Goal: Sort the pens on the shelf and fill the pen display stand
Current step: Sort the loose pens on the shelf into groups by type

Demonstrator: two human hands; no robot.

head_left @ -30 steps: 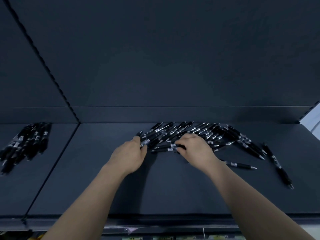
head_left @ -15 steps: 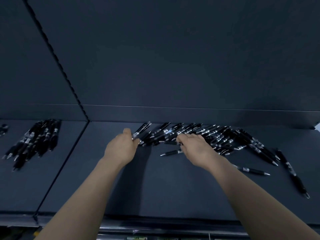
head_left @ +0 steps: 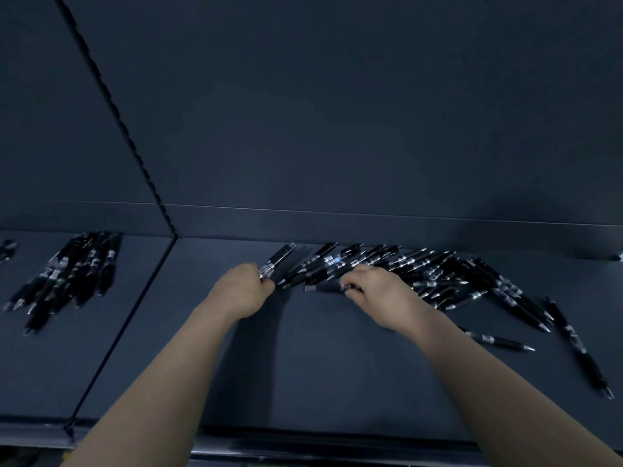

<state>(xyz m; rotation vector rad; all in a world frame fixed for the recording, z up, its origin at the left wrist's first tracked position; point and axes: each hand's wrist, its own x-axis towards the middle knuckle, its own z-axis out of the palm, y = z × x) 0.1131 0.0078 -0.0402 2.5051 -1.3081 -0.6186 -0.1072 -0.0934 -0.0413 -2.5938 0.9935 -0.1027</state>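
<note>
Head view: we look down onto the shelf [head_left: 320, 372].
Left hand [head_left: 244, 291]: extended, curled round a tilted pen [head_left: 278, 261].
Right hand [head_left: 377, 293]: extended, pinching a second pen [head_left: 325, 288] at the pile's [head_left: 424, 264] edge.
Room: shelf shows between hands.

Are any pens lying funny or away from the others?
Yes. Two stray from the heap: a lone pen beside the right forearm, and a slanted pen farther right.

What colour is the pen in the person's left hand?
The pen is black with a silvery band; head view.
</note>
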